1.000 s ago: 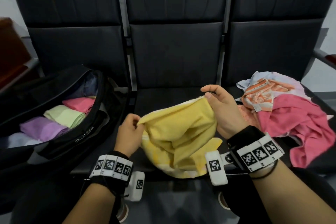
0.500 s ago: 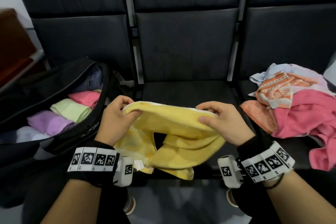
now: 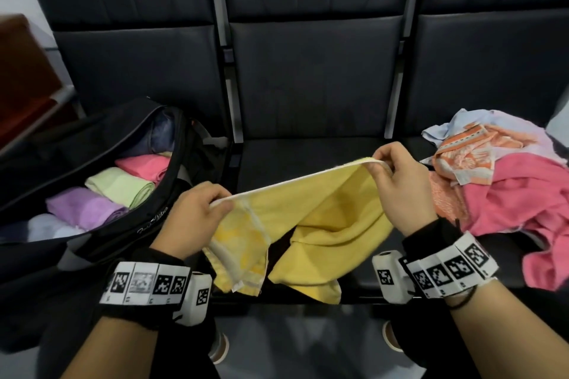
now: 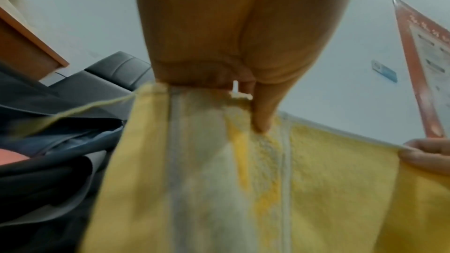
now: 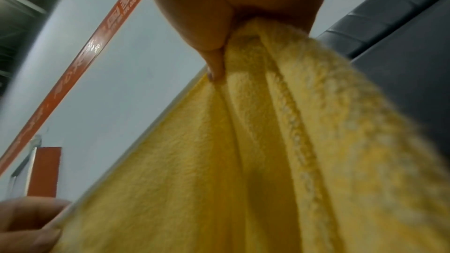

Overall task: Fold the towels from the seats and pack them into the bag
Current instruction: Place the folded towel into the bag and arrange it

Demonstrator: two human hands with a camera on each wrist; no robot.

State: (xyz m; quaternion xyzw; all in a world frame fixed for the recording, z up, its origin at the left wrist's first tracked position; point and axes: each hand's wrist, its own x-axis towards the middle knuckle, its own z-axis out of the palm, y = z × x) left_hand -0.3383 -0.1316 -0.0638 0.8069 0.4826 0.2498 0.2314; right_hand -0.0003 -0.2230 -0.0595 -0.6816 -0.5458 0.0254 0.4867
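Black padded seats (image 3: 311,169) run in a row in front of you, and over the middle one you hold a soft yellow terry towel (image 3: 323,218). Your left hand (image 3: 191,218) pinches its pale hemmed top edge between thumb and curled fingers; your right hand (image 3: 397,191) pinches the same edge further along and a little higher, so the hem runs taut and slanted between your two grips. Below both grips the cloth hangs in loose folds, its lower ends near the seat's front edge. Out past your left grip lies an open black fabric bag (image 3: 92,224) with folded purple, green and pink towels (image 3: 123,188) inside. Out past your right grip, a loose heap of pink and orange-patterned towels (image 3: 505,194) sits on the next seat.
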